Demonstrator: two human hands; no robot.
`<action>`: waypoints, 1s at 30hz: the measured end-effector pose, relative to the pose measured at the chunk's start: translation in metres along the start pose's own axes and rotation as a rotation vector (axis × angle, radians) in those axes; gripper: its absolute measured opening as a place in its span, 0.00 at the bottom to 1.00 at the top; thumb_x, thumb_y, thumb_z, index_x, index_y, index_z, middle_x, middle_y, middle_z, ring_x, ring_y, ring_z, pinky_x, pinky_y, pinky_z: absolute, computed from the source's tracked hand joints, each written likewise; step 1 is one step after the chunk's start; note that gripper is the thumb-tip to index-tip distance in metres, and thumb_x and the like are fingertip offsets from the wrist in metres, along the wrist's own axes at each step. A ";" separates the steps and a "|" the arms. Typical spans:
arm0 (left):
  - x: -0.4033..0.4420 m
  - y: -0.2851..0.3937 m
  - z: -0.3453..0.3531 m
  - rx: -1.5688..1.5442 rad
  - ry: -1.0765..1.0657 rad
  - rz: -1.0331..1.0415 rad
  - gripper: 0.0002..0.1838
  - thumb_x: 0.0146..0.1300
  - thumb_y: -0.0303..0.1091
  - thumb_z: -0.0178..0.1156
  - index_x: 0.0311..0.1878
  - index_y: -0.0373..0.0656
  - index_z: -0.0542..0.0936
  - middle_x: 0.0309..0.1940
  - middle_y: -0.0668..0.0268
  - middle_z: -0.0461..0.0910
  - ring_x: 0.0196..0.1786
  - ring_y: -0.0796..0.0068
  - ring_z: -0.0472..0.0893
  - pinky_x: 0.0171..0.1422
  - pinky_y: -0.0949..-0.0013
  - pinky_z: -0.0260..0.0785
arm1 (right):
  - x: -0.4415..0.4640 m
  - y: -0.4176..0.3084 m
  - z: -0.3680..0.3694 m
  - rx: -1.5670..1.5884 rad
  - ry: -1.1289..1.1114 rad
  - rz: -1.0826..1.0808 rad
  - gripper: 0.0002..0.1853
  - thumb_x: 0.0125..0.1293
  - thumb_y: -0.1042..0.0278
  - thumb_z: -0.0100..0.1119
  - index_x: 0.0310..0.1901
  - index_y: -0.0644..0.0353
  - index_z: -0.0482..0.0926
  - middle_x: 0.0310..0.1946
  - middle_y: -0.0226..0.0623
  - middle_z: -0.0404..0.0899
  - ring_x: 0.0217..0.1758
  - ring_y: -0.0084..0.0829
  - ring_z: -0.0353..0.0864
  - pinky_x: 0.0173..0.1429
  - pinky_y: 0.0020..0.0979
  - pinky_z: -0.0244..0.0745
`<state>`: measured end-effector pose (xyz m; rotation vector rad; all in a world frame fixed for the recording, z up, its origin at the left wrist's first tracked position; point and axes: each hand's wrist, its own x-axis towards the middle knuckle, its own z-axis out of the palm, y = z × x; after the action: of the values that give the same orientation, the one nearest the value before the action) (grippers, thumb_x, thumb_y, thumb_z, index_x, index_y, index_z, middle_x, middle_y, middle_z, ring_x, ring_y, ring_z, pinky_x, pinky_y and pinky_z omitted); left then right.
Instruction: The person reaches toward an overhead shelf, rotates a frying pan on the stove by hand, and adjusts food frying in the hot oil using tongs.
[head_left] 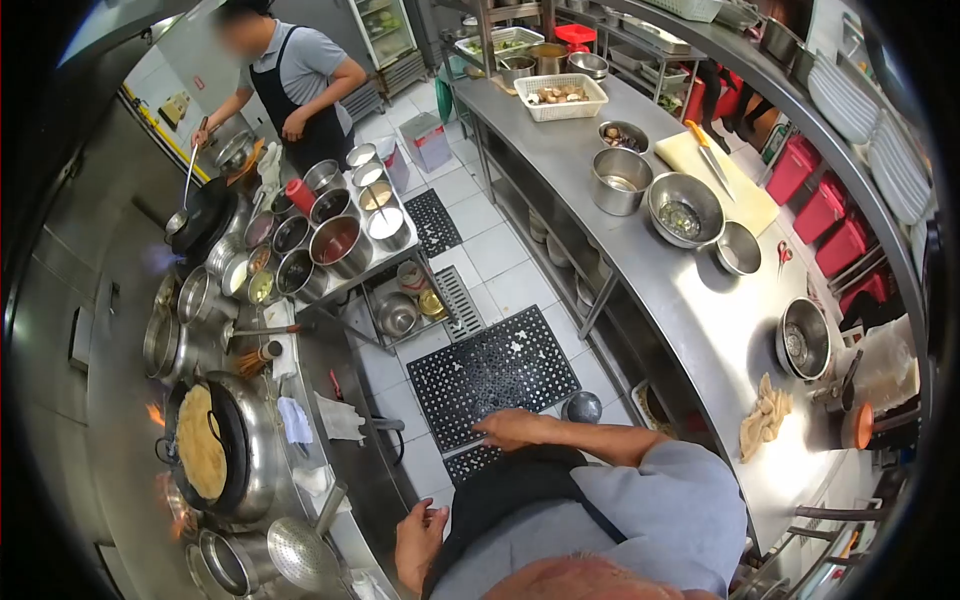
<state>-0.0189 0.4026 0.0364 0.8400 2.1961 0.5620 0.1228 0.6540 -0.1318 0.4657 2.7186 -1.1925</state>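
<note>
My left hand (421, 538) hangs beside the stove's front edge. Its fingers are slightly bent and apart, with nothing visible in them. Across my apron, my right hand (513, 429) hovers above the black floor mat (490, 372), loosely bent, with no object showing in it. On the stove to the left, a big wok (262, 450) carries a smaller black wok (236, 448), in which lies a flat golden-yellow sheet of food (202, 442). Flames show beside it. Closest to my left hand is a perforated strainer (298, 553), resting by a metal pot (245, 560).
A co-worker (300, 85) holds a ladle (189, 180) over another wok (205, 225). Several sauce pots, one with red sauce (341, 245), crowd the side table. The steel counter (690, 300) on the right bears bowls, a knife (708, 158) and a cloth (766, 417).
</note>
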 end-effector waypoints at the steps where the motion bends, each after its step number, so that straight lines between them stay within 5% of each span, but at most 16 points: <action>1: 0.006 0.007 0.000 0.024 -0.028 0.016 0.26 0.67 0.43 0.66 0.59 0.31 0.80 0.38 0.49 0.88 0.43 0.56 0.89 0.48 0.61 0.79 | -0.007 0.000 -0.017 -0.005 0.036 0.019 0.22 0.70 0.57 0.60 0.61 0.58 0.78 0.53 0.51 0.83 0.57 0.53 0.83 0.60 0.50 0.78; 7: 0.060 0.037 -0.006 0.144 -0.053 0.112 0.25 0.67 0.44 0.66 0.57 0.32 0.80 0.39 0.45 0.86 0.44 0.48 0.88 0.49 0.56 0.79 | -0.003 0.040 -0.051 0.212 0.188 0.091 0.22 0.70 0.60 0.60 0.62 0.59 0.79 0.58 0.52 0.81 0.61 0.52 0.80 0.66 0.46 0.74; 11: 0.121 0.059 -0.009 0.187 -0.137 0.191 0.26 0.68 0.46 0.65 0.58 0.33 0.80 0.44 0.44 0.85 0.46 0.45 0.86 0.50 0.55 0.78 | -0.001 0.125 -0.104 0.287 0.828 0.097 0.11 0.66 0.69 0.64 0.48 0.63 0.85 0.42 0.50 0.86 0.49 0.50 0.85 0.56 0.44 0.79; 12: 0.138 0.067 -0.010 0.202 -0.166 0.215 0.26 0.68 0.47 0.64 0.58 0.33 0.80 0.44 0.44 0.85 0.47 0.44 0.86 0.51 0.54 0.78 | -0.009 0.138 -0.138 0.390 0.899 0.327 0.10 0.66 0.71 0.64 0.47 0.63 0.85 0.42 0.51 0.86 0.49 0.51 0.85 0.55 0.44 0.79; 15: 0.188 0.103 -0.012 0.205 -0.276 0.279 0.27 0.69 0.48 0.64 0.57 0.33 0.80 0.45 0.44 0.85 0.49 0.43 0.84 0.53 0.53 0.76 | -0.036 0.212 -0.210 -0.162 1.325 0.510 0.14 0.69 0.70 0.60 0.52 0.68 0.81 0.51 0.55 0.82 0.54 0.54 0.81 0.61 0.43 0.75; 19: 0.265 0.119 -0.012 0.237 -0.334 0.444 0.27 0.69 0.49 0.65 0.60 0.35 0.78 0.48 0.46 0.85 0.49 0.47 0.86 0.52 0.56 0.78 | -0.073 0.339 -0.219 -0.757 1.465 0.768 0.23 0.70 0.61 0.61 0.60 0.69 0.75 0.55 0.61 0.77 0.58 0.60 0.76 0.62 0.53 0.70; 22: 0.324 0.150 -0.029 0.220 -0.346 0.558 0.27 0.71 0.49 0.63 0.60 0.35 0.77 0.47 0.47 0.85 0.50 0.46 0.85 0.53 0.55 0.77 | -0.081 0.363 -0.212 -0.664 1.393 1.076 0.28 0.70 0.53 0.62 0.64 0.63 0.74 0.60 0.61 0.74 0.61 0.60 0.73 0.63 0.55 0.70; 30: 0.428 0.277 -0.088 0.146 -0.561 0.936 0.27 0.71 0.49 0.62 0.62 0.35 0.77 0.54 0.50 0.83 0.57 0.49 0.82 0.60 0.56 0.75 | -0.067 0.352 -0.216 -0.817 1.377 1.277 0.27 0.76 0.48 0.53 0.65 0.61 0.75 0.68 0.61 0.67 0.70 0.58 0.67 0.71 0.57 0.63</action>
<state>-0.2041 0.8848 0.0631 1.8573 1.2602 0.4977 0.3034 1.0230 -0.2131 2.8111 2.0610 0.8326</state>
